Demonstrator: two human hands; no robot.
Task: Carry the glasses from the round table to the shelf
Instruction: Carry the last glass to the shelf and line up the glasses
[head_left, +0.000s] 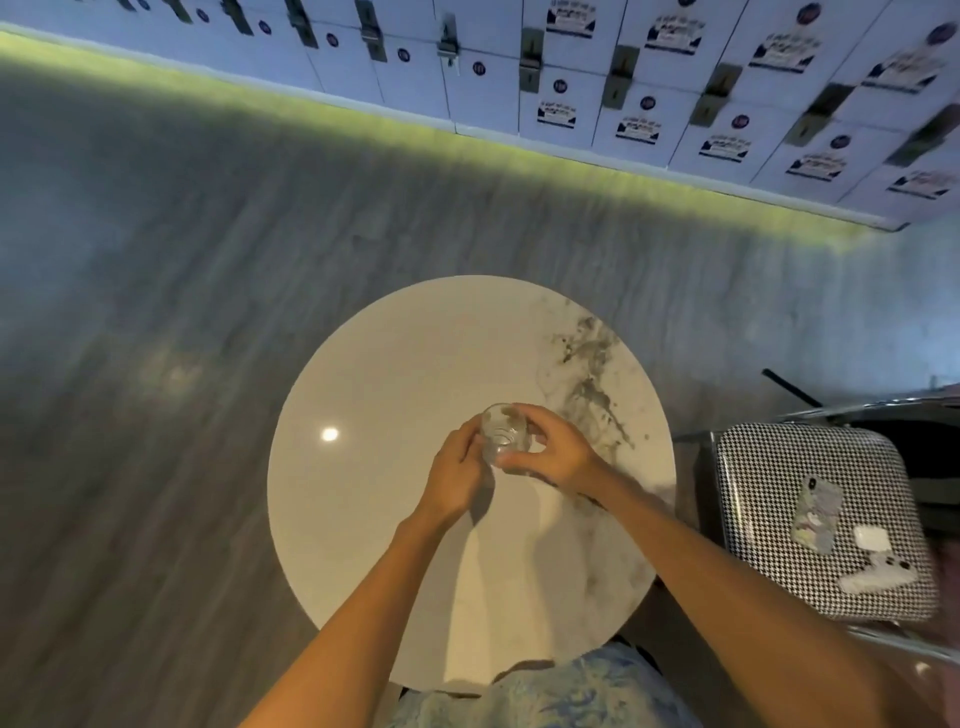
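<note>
A clear drinking glass (501, 434) sits upright over the middle of the round white marble table (395, 374). My right hand (553, 449) wraps round its right side, fingers curled over the rim and thumb at the near side. My left hand (457, 475) is against the glass's left side with its fingers curved round it. Whether the glass rests on the table or is lifted off it I cannot tell.
A chair with a houndstooth seat (769, 519) stands close to the table's right, bearing a phone (816, 514), a small white case (871, 538) and another white item. A wall of white lockers (571, 93) runs along the far side of the grey wood floor.
</note>
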